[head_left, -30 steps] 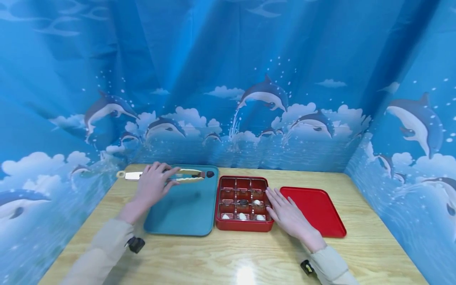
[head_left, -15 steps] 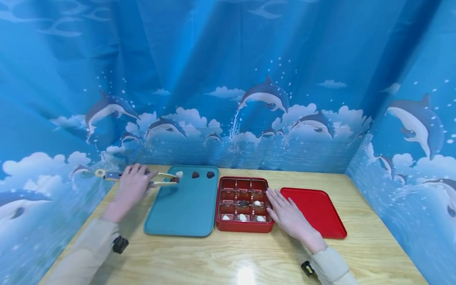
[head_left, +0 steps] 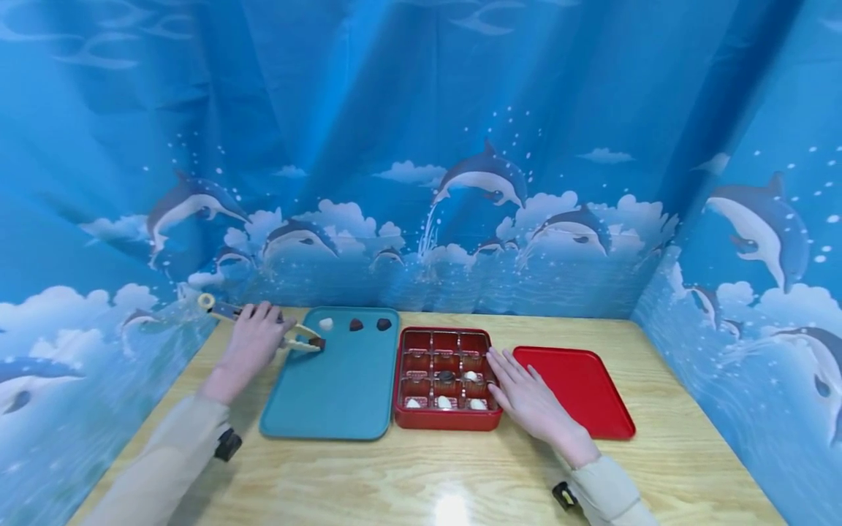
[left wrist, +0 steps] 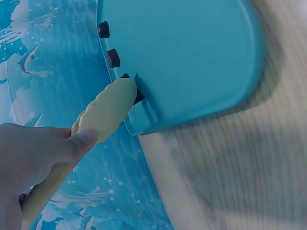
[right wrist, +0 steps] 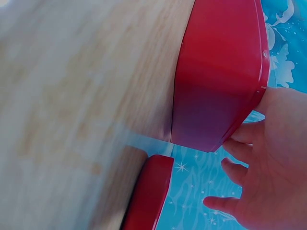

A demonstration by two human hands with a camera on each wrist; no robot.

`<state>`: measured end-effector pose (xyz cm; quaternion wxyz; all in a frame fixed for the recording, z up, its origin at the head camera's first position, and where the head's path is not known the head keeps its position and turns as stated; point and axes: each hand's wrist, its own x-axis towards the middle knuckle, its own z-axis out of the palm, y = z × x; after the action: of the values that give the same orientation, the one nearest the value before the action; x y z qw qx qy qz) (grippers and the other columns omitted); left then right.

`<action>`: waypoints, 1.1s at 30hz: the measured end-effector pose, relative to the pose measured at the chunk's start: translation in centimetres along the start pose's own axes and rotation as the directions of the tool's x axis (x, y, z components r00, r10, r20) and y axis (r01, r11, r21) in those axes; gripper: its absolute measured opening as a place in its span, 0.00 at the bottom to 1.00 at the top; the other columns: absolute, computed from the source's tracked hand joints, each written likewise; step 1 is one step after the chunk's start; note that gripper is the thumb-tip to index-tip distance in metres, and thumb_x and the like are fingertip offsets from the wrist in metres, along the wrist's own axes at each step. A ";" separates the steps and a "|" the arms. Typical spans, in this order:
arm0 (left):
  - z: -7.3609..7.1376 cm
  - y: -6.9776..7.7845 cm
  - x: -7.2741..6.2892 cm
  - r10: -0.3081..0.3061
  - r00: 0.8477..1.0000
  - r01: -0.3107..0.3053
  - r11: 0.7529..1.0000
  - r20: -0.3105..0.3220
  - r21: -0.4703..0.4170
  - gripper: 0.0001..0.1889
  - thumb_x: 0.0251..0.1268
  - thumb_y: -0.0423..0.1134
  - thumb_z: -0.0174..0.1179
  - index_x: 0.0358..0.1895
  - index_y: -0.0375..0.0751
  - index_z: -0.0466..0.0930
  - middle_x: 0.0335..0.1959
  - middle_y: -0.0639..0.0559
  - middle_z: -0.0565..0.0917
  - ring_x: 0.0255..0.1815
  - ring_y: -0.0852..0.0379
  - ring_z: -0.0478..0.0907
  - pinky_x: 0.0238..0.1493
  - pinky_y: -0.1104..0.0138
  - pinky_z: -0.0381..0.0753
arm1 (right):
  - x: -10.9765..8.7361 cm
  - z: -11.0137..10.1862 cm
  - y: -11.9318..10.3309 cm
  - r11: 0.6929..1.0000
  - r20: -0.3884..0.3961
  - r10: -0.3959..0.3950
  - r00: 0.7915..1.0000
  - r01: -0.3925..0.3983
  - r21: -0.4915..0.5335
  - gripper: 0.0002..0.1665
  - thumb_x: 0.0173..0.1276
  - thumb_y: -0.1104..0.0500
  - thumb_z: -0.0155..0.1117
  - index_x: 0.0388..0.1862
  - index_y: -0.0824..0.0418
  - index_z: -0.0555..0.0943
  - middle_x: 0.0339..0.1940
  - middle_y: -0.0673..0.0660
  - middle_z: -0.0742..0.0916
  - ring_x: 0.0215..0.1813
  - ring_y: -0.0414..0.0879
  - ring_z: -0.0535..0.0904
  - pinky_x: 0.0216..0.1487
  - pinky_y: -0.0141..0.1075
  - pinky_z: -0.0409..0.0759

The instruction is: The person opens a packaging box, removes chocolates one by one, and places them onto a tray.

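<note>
My left hand [head_left: 252,336] grips cream-tipped tongs [head_left: 302,339] over the back left of the blue-green tray [head_left: 327,409]. A brown chocolate [head_left: 319,342] sits at the tips; in the left wrist view a dark bit of it [left wrist: 139,96] sticks out past the scalloped tip. Behind it on the tray lie a white chocolate [head_left: 326,323] and two dark chocolates [head_left: 356,324]. My right hand [head_left: 526,394] lies with straight fingers against the right side of a red divided box [head_left: 447,420]. Inside the box are several white chocolates [head_left: 444,402] and one dark chocolate [head_left: 446,376].
A shallow red lid or tray [head_left: 579,387] lies right of the box, partly behind my right hand. The wooden table [head_left: 395,475] runs back to a blue dolphin-print curtain [head_left: 408,219]. The box stands close beside the blue-green tray.
My left hand drew the tongs left across the tray, then lowered them a little toward the front. The chocolates at the tray's back came into sight. My right hand stays at the box.
</note>
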<state>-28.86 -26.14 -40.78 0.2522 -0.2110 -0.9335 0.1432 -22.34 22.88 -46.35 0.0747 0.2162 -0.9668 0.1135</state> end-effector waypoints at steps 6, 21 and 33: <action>0.2 0.1 0.6 0.018 1.000 -0.019 1.000 0.025 0.024 0.20 0.51 0.41 0.78 0.50 0.45 0.89 0.37 0.42 0.81 0.44 0.42 0.74 0.44 0.53 0.69 | 0.0 -0.1 -0.2 1.000 0.001 0.000 1.000 0.000 0.007 0.38 0.80 0.48 0.55 0.81 0.62 0.60 0.81 0.59 0.64 0.81 0.60 0.55 0.74 0.65 0.58; -1.1 0.5 0.2 -0.061 0.996 0.056 0.995 -0.065 -0.077 0.26 0.57 0.44 0.75 0.60 0.43 0.84 0.44 0.39 0.82 0.47 0.39 0.75 0.45 0.49 0.72 | -0.2 -0.2 -0.2 1.000 -0.015 -0.009 1.000 0.009 0.010 0.37 0.80 0.49 0.54 0.80 0.63 0.61 0.81 0.60 0.65 0.81 0.61 0.56 0.73 0.65 0.59; -2.2 3.9 0.9 -0.034 0.991 0.014 0.988 -0.131 -0.156 0.28 0.63 0.45 0.72 0.65 0.40 0.80 0.46 0.38 0.82 0.48 0.39 0.76 0.48 0.47 0.75 | 0.0 -0.1 -0.2 1.000 -0.002 -0.004 1.000 0.004 0.010 0.37 0.80 0.50 0.54 0.81 0.62 0.60 0.81 0.60 0.64 0.81 0.61 0.56 0.74 0.65 0.58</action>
<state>-27.17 -21.95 -40.01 0.2983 -0.2278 -0.9254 0.0527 -22.21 22.72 -46.18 0.0749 0.2182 -0.9658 0.1186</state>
